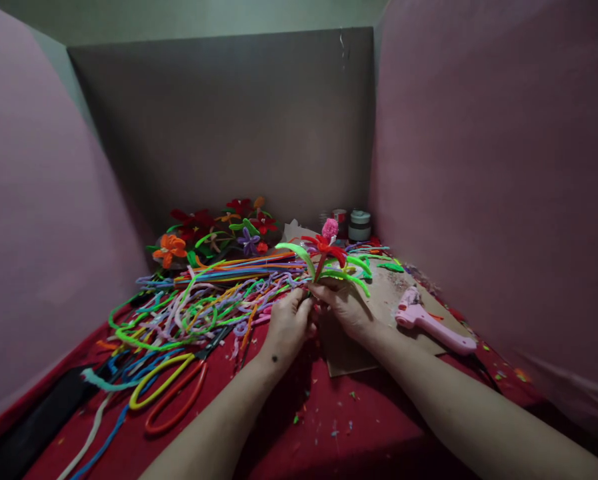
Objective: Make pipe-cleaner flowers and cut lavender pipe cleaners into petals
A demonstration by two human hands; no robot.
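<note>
My left hand (289, 323) and my right hand (346, 308) meet at the middle, fingers closed round the stem of a pipe-cleaner flower (326, 249). Red petals and a pink fuzzy ball (330, 229) top the flower, and long bright green leaves (299, 253) arch out to both sides just above my fingers. It stands roughly upright. My fingertips partly hide the stem. Left of my hands lies a tangled heap of coloured pipe cleaners (203, 310).
A pink glue gun (429, 325) lies on brown cardboard (351, 353) at the right. Scissors (179, 395) with yellow and red handles rest at the left on the red cloth (329, 427). Finished flowers (171, 249) and a lidded jar (359, 227) stand behind.
</note>
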